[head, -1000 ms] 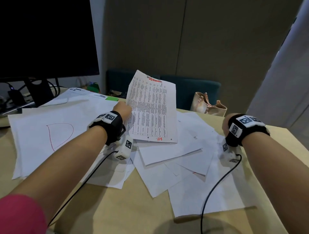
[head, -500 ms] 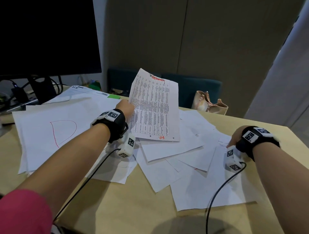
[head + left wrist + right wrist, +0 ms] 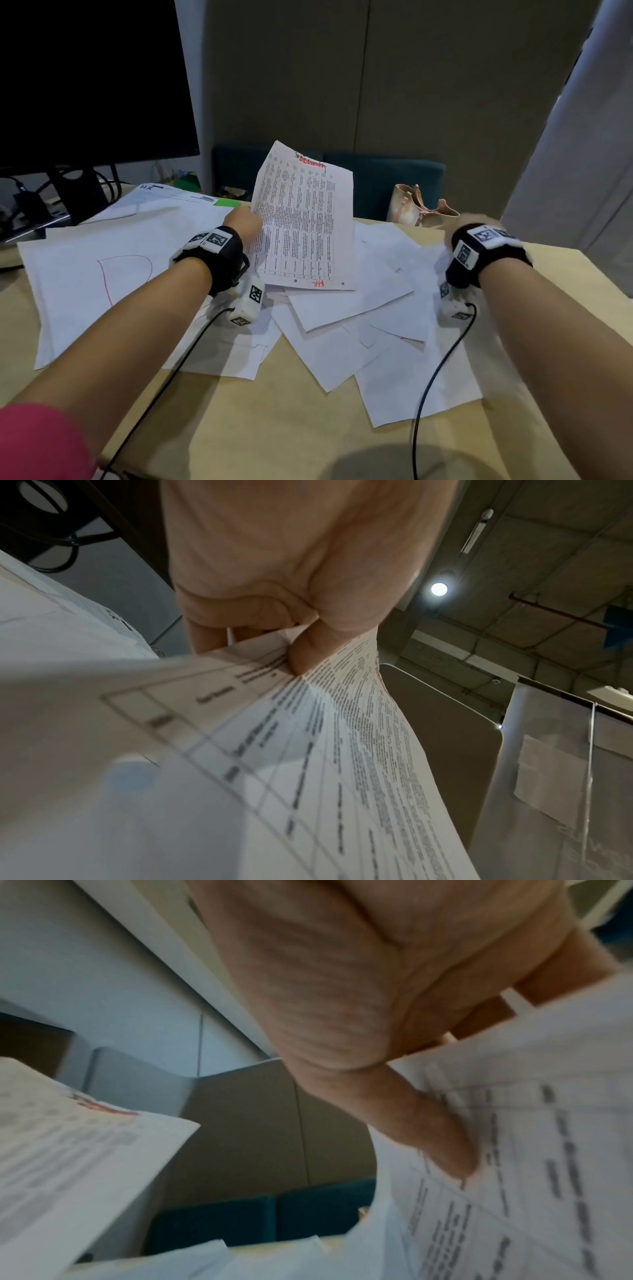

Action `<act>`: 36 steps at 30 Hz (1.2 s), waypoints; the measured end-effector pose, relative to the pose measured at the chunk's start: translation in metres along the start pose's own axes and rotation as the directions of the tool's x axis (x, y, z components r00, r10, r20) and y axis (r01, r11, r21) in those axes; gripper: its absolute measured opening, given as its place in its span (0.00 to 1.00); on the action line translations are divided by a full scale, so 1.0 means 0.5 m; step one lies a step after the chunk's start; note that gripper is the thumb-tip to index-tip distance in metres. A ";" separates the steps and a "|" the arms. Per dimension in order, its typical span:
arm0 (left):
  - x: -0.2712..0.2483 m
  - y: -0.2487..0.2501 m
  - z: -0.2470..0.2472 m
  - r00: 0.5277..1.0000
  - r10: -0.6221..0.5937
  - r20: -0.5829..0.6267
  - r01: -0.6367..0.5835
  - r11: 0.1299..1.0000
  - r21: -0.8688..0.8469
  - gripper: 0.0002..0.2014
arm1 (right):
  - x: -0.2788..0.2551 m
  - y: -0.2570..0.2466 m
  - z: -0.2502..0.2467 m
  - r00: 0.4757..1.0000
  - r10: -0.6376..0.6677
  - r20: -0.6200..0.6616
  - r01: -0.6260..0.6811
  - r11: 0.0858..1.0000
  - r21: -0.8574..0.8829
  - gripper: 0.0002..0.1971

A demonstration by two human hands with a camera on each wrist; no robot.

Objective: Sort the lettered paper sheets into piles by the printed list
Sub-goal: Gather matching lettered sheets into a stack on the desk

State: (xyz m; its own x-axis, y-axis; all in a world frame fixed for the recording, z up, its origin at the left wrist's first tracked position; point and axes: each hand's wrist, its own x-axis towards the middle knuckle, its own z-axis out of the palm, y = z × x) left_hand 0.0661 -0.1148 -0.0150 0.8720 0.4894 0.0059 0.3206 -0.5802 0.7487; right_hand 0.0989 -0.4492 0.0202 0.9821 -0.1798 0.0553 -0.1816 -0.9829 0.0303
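Observation:
My left hand pinches the left edge of the printed list, a table-filled sheet with red writing at top and bottom, held tilted up above the desk. The left wrist view shows the left hand with thumb on the list and fingers behind it. My right hand is raised at the right, blurred. The right wrist view shows the right hand pinching a printed sheet, thumb on top. Loose white sheets lie scattered below. A sheet with a red D lies at left.
A dark monitor with cables stands at the back left. A beige bag and teal seat sit beyond the desk's far edge. Bare wooden desk shows in front. Wrist-camera cables trail over the papers.
My right hand dipped to the scattered sheets and has risen again, now pinching a printed sheet. The left hand and the list have barely moved.

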 end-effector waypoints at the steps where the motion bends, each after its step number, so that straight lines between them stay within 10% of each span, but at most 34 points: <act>1: 0.001 -0.002 -0.003 1.000 0.004 -0.004 -0.004 1.000 0.001 0.16 | 0.001 -0.004 -0.023 0.999 -0.028 -0.021 0.028 0.999 0.016 0.09; 8: -0.011 0.010 -0.028 0.998 0.055 -0.028 -0.055 0.998 -0.003 0.15 | 0.004 -0.082 -0.149 0.965 -0.045 -0.259 0.044 0.999 -0.011 0.08; 22: -0.035 0.082 -0.123 0.955 0.268 -0.127 -0.271 0.963 -0.006 0.09 | 0.035 -0.117 -0.272 0.719 -0.201 -0.666 0.356 0.929 0.104 0.12; 36: -0.044 0.130 -0.162 0.845 0.473 -0.249 -0.452 0.881 0.139 0.06 | 0.061 -0.151 -0.299 0.799 -0.343 -0.493 0.600 0.513 0.614 0.09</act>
State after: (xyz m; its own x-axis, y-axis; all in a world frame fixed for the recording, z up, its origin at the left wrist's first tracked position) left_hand 0.0379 -0.1104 0.0873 0.7964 0.3015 0.5243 -0.0603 -0.8230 0.5648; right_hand 0.1354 -0.3746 0.1691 0.8231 0.2134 0.5262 0.5258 -0.6363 -0.5644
